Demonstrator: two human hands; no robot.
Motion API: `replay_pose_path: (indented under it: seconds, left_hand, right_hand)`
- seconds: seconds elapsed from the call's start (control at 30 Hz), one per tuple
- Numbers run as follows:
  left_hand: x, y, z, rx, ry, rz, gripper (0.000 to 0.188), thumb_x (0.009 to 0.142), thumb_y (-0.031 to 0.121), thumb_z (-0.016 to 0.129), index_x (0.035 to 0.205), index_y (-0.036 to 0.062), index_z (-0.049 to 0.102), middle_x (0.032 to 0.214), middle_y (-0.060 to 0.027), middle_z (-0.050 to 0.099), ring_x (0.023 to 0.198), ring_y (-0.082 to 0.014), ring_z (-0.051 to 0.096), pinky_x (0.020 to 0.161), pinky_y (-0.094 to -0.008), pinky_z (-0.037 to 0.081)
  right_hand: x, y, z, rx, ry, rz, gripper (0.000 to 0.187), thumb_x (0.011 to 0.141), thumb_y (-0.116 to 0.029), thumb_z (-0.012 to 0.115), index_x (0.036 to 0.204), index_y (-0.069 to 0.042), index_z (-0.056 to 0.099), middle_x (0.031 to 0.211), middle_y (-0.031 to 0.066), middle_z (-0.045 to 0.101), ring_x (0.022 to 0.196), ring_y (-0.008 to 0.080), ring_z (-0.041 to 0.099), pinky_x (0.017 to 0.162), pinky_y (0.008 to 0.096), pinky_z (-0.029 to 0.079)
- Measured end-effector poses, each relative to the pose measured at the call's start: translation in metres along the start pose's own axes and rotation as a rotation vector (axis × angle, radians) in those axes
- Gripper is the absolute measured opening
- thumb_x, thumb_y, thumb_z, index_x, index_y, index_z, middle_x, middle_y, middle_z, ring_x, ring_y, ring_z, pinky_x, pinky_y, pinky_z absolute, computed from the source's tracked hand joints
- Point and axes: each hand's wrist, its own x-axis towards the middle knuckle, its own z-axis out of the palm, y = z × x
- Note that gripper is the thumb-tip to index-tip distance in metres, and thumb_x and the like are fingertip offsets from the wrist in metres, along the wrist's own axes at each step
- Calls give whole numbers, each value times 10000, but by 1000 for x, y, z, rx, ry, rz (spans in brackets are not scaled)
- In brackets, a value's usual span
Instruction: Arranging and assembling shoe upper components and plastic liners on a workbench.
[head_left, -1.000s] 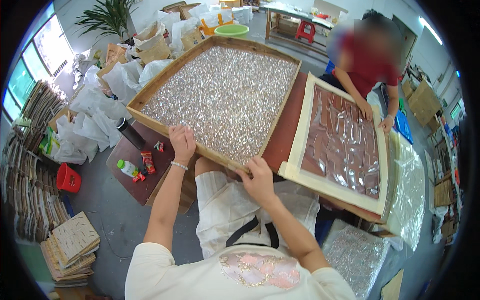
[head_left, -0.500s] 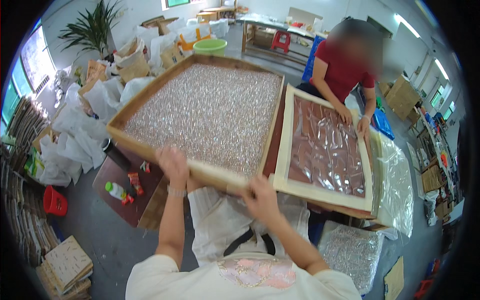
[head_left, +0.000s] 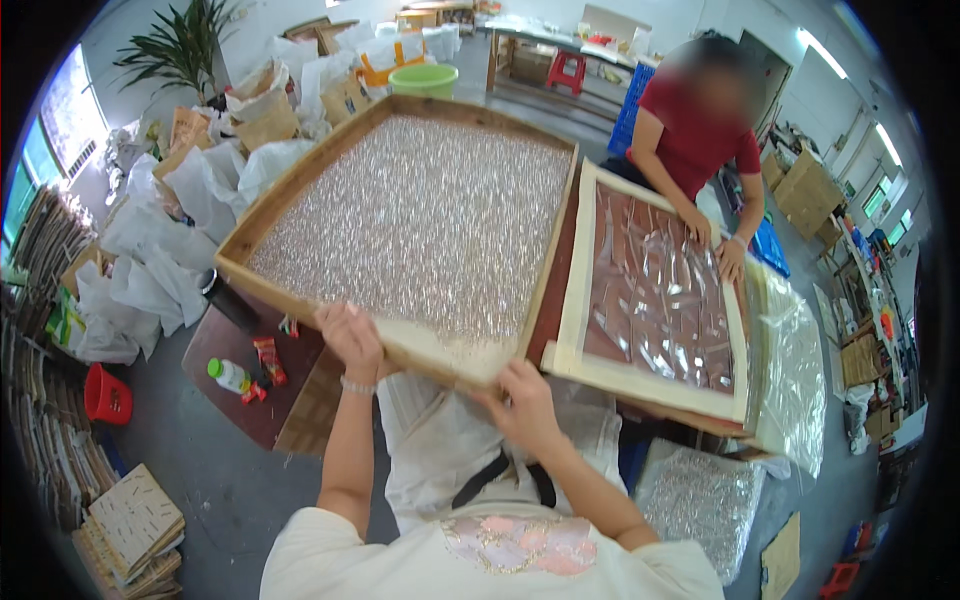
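A large wooden tray filled with several small shiny silvery pieces lies tilted in front of me. My left hand grips its near rim on the left. My right hand grips the same rim nearer the right corner. Beside it on the right lies a white-framed board with clear glossy pieces on a brown surface.
A person in a red shirt works at the far side of the framed board with both hands on it. White sacks crowd the left. A bottle stands on a low brown table. A red bucket and stacked boards sit on the floor.
The near rim of the wooden tray has come up and toward me with both hands on it. The person opposite keeps working on the framed board.
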Motion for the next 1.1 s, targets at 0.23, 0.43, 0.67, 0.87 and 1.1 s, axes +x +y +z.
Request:
replay_pose_path:
  seconds: [0.23, 0.43, 0.67, 0.87, 1.1]
  left_hand:
    - [7, -3, 26, -27, -107, -65, 389, 884, 87, 389, 496, 61, 413, 507, -85, 421, 543, -268, 426, 676, -364, 318]
    - [2, -4, 42, 77, -246, 24, 364, 890, 112, 391, 538, 57, 461, 606, -89, 484, 646, -272, 465, 735, -389, 331]
    - [16, 21, 42, 65, -387, -150, 407, 928, 139, 388, 564, 34, 538, 620, -91, 488, 687, -267, 463, 834, -376, 333]
    - [7, 112, 64, -52, -478, 29, 326, 892, 113, 423, 613, 48, 580, 742, -79, 555, 705, -274, 478, 783, -422, 352]
    - [-41, 269, 173, -594, -981, 156, 112, 783, 135, 661, 841, 53, 611, 957, -85, 602, 982, -290, 553, 904, -400, 409]
  right_hand:
    - [16, 15, -7, -42, -51, 97, 208, 770, -131, 725, 833, 8, 584, 838, 107, 531, 690, 212, 575, 607, 292, 481]
    - [-13, 73, -96, -81, 216, 361, 333, 819, -180, 682, 1107, -58, 567, 1052, 106, 540, 829, 209, 588, 716, 317, 488]
    - [-110, 191, -285, -1026, 508, 594, 482, 825, -302, 651, 1158, 19, 516, 1129, 192, 530, 1078, 367, 491, 944, 457, 375]
    - [-126, 223, -343, -1137, 495, 846, 485, 875, -298, 588, 1244, 0, 486, 1194, 190, 523, 1108, 367, 483, 952, 466, 377]
    - [-73, 296, -360, -1088, 175, 615, 486, 972, -326, 387, 1328, 3, 425, 1378, 181, 426, 1312, 336, 347, 1074, 466, 267]
